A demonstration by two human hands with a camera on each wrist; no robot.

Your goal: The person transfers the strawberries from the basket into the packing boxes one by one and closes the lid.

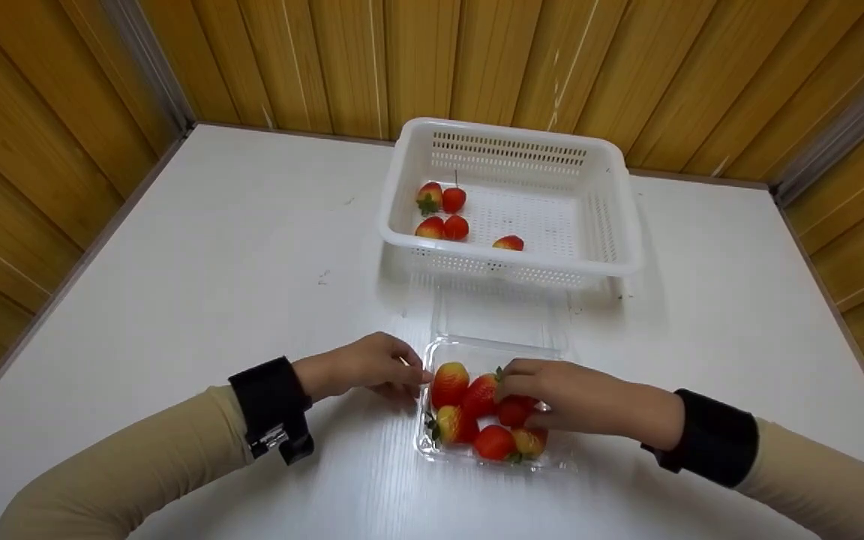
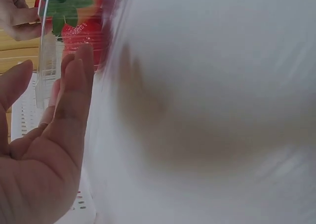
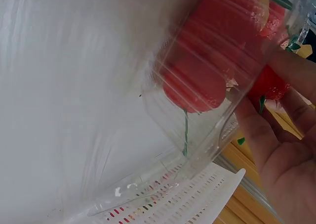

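On the table [image 1: 214, 262], a clear box [image 1: 493, 457] at 6 o'clock holds six strawberries [image 1: 450, 384]; the white basket [image 1: 612, 225] at 12 o'clock holds five more [image 1: 455, 199]. The left hand [image 1: 364, 367] rests relaxed, fingertips touching the box's left rim. The right hand [image 1: 563, 394] reaches into the box, fingers curled around one strawberry [image 1: 513, 411].

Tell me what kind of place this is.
Probably a staged tabletop booth, not a kitchen: a bare white table boxed in by wooden panel walls, holding only a white basket and a clear strawberry tray.
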